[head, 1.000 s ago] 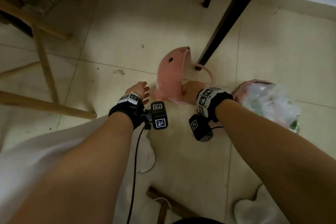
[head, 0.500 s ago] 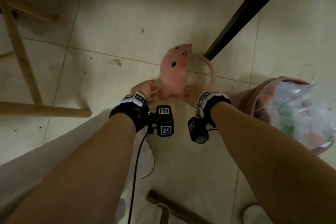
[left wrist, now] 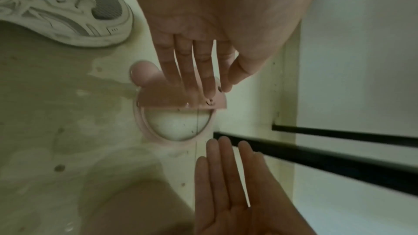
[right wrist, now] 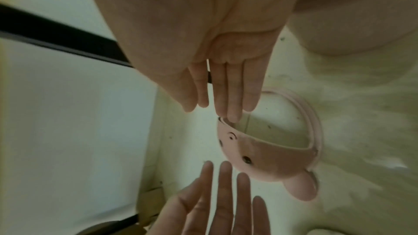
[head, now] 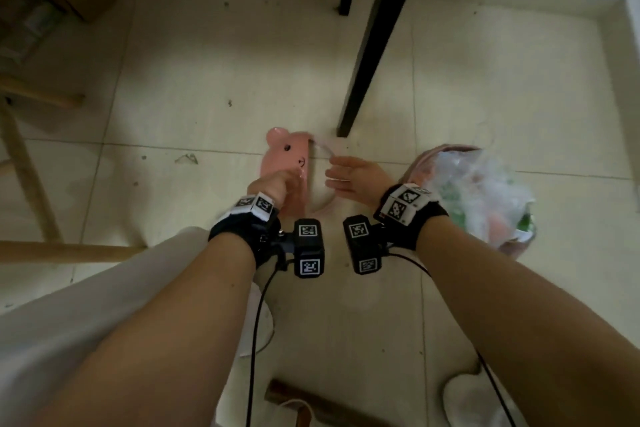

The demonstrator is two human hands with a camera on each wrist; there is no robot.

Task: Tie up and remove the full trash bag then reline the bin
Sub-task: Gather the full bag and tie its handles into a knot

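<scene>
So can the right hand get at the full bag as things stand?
Probably yes: the right hand is open and holds nothing, and the bag sits uncovered in the bin just to its right, nothing between.

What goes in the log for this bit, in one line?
left hand open beside pink lid | right hand open | lid on floor | full bag in bin, untied

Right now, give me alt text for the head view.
Two bare hands reach down over a pink animal-face bin lid lying on the tiled floor; the left hand touches it, the right hand is open beside it. A pink bin holding a full clear trash bag stands at the right.
</scene>
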